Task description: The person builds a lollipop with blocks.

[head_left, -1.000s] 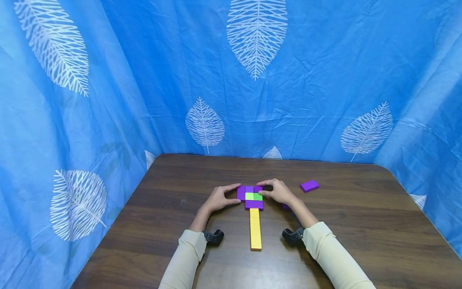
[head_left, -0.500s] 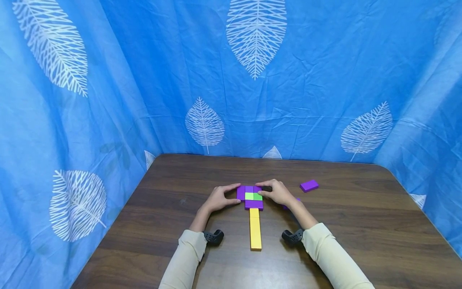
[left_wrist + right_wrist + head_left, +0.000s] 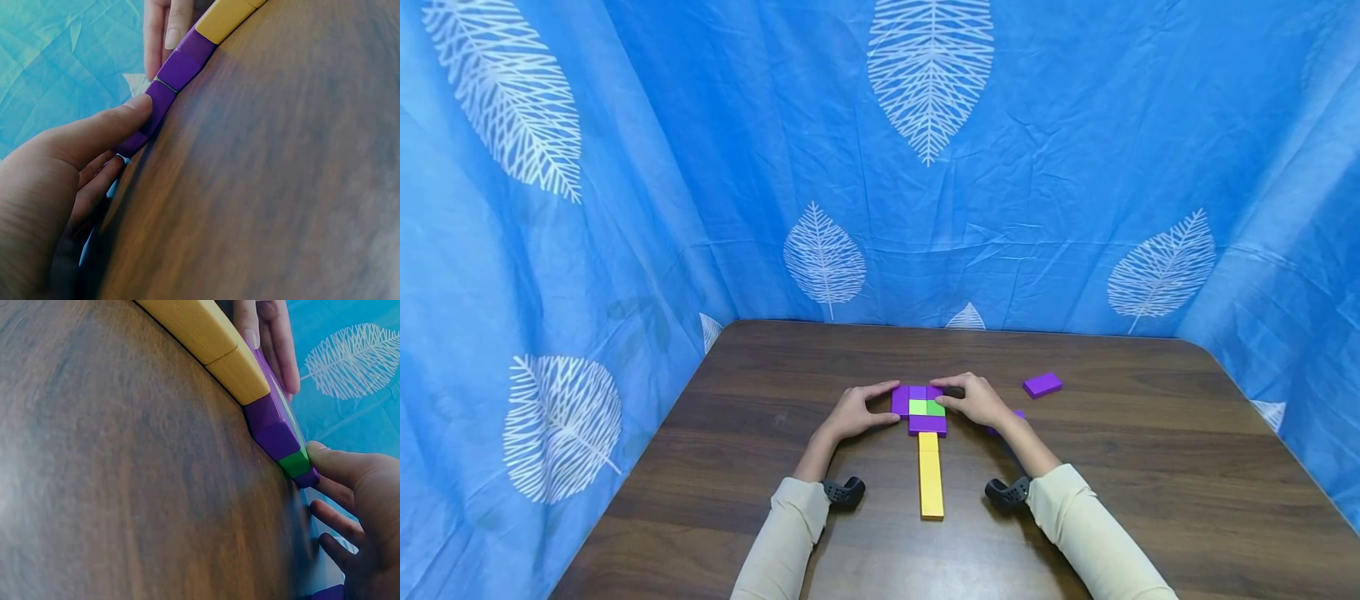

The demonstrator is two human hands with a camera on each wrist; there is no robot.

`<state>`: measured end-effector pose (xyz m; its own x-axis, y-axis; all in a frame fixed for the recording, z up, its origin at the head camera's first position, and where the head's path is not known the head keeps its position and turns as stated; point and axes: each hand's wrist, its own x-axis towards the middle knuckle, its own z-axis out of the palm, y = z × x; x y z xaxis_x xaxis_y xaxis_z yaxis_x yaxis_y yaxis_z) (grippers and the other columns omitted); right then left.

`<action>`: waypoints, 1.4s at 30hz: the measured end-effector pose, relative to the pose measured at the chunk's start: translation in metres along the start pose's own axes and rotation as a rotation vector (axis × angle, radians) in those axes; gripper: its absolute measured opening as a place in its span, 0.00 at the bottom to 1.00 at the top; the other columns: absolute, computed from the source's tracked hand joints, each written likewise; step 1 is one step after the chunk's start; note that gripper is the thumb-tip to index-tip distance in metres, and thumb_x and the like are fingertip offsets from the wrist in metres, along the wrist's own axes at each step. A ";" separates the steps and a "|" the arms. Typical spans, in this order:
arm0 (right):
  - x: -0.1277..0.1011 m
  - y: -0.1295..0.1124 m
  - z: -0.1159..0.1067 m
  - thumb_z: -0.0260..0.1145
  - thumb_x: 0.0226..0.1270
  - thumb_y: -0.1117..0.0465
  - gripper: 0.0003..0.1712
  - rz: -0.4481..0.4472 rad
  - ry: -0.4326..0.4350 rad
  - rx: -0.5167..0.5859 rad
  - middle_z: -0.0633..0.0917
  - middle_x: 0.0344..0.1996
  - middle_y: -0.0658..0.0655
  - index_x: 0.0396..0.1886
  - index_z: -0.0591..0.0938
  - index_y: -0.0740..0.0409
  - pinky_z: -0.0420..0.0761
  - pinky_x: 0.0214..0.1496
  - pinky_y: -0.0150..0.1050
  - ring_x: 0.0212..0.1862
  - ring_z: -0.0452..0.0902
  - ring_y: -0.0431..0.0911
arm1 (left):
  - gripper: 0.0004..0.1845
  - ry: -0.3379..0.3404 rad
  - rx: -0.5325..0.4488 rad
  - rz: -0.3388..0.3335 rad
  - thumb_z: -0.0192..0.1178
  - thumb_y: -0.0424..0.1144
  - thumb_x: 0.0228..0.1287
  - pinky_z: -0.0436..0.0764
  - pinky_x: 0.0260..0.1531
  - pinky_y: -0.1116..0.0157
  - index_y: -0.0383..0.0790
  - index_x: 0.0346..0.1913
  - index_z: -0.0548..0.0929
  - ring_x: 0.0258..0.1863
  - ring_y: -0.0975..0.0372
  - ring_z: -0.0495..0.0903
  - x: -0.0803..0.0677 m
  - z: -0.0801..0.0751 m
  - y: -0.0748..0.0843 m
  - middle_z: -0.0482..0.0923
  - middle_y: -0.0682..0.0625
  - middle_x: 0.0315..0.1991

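Hands unmoved since earlier; fingers (image 3: 880, 388) touching purple-green block cluster (image 3: 920, 409) as before.

No writing, label, brand, number or sign can be read in any view (the blue curtain (image 3: 1075, 167) carries only white leaf prints, no lettering).

Bare table (image 3: 1150, 467) around loose purple block (image 3: 1042, 385)

Left hand (image 3: 852, 412) and right hand (image 3: 976, 398) flanking purple-green block cluster (image 3: 921, 409), yellow bar (image 3: 930, 476) below
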<state>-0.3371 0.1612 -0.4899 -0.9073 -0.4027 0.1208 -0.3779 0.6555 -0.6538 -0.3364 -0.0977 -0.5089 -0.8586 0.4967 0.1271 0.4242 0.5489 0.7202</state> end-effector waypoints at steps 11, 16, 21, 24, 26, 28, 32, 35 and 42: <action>-0.004 0.000 -0.002 0.61 0.61 0.51 0.21 0.008 0.069 -0.005 0.80 0.50 0.54 0.53 0.78 0.51 0.66 0.59 0.53 0.57 0.70 0.53 | 0.33 -0.002 0.011 -0.006 0.62 0.56 0.50 0.64 0.60 0.58 0.55 0.62 0.69 0.61 0.60 0.65 0.001 0.000 0.000 0.68 0.54 0.60; -0.018 0.002 -0.015 0.60 0.61 0.51 0.20 0.019 0.149 -0.008 0.80 0.49 0.54 0.52 0.79 0.50 0.68 0.57 0.54 0.55 0.71 0.54 | 0.34 0.004 0.011 0.019 0.62 0.56 0.51 0.65 0.59 0.57 0.52 0.62 0.69 0.61 0.59 0.65 0.001 0.002 0.001 0.69 0.53 0.60; -0.038 0.007 -0.031 0.59 0.61 0.47 0.21 0.013 0.207 -0.019 0.80 0.49 0.54 0.51 0.79 0.48 0.72 0.53 0.53 0.53 0.72 0.54 | 0.34 0.021 0.016 0.042 0.63 0.56 0.50 0.66 0.59 0.57 0.51 0.62 0.69 0.61 0.59 0.66 0.001 0.004 0.001 0.69 0.52 0.60; -0.049 0.009 -0.036 0.59 0.60 0.46 0.22 0.003 0.232 -0.014 0.80 0.48 0.55 0.51 0.79 0.49 0.73 0.51 0.54 0.53 0.72 0.54 | 0.34 0.025 0.018 0.035 0.63 0.56 0.50 0.65 0.59 0.57 0.51 0.62 0.69 0.61 0.59 0.65 0.000 0.004 0.000 0.69 0.53 0.60; -0.057 0.011 -0.039 0.60 0.60 0.46 0.22 -0.005 0.251 -0.005 0.81 0.48 0.54 0.51 0.80 0.50 0.73 0.51 0.54 0.53 0.72 0.54 | 0.34 0.023 0.020 0.025 0.63 0.56 0.50 0.65 0.60 0.57 0.52 0.62 0.69 0.61 0.59 0.65 0.000 0.004 -0.001 0.69 0.53 0.60; -0.064 0.014 -0.042 0.61 0.59 0.47 0.22 -0.015 0.272 0.001 0.81 0.48 0.54 0.51 0.79 0.49 0.72 0.52 0.54 0.53 0.72 0.53 | 0.34 0.022 0.024 0.014 0.63 0.56 0.50 0.65 0.60 0.57 0.52 0.62 0.69 0.61 0.59 0.65 -0.001 0.004 -0.002 0.68 0.53 0.60; -0.077 0.022 -0.046 0.63 0.58 0.49 0.22 -0.020 0.309 0.046 0.81 0.49 0.53 0.52 0.78 0.50 0.71 0.53 0.54 0.54 0.72 0.52 | 0.34 0.023 0.023 0.010 0.63 0.56 0.50 0.64 0.60 0.57 0.53 0.62 0.69 0.61 0.59 0.65 -0.001 0.004 -0.003 0.68 0.53 0.60; -0.088 0.029 -0.047 0.65 0.57 0.50 0.24 0.003 0.318 0.078 0.79 0.51 0.54 0.54 0.77 0.50 0.68 0.55 0.55 0.55 0.71 0.52 | 0.34 0.025 0.024 0.022 0.62 0.58 0.50 0.65 0.59 0.57 0.52 0.62 0.69 0.61 0.58 0.65 -0.001 0.004 -0.003 0.69 0.52 0.60; -0.107 0.043 -0.049 0.67 0.54 0.52 0.29 0.053 0.308 0.114 0.78 0.53 0.53 0.57 0.74 0.50 0.62 0.59 0.55 0.58 0.66 0.53 | 0.34 0.033 0.018 0.034 0.63 0.57 0.50 0.65 0.59 0.57 0.52 0.61 0.70 0.60 0.58 0.66 -0.001 0.004 -0.003 0.69 0.52 0.59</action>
<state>-0.2655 0.2635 -0.4943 -0.9448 -0.1466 0.2929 -0.3214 0.5874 -0.7427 -0.3357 -0.0977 -0.5140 -0.8525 0.4929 0.1739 0.4579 0.5440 0.7031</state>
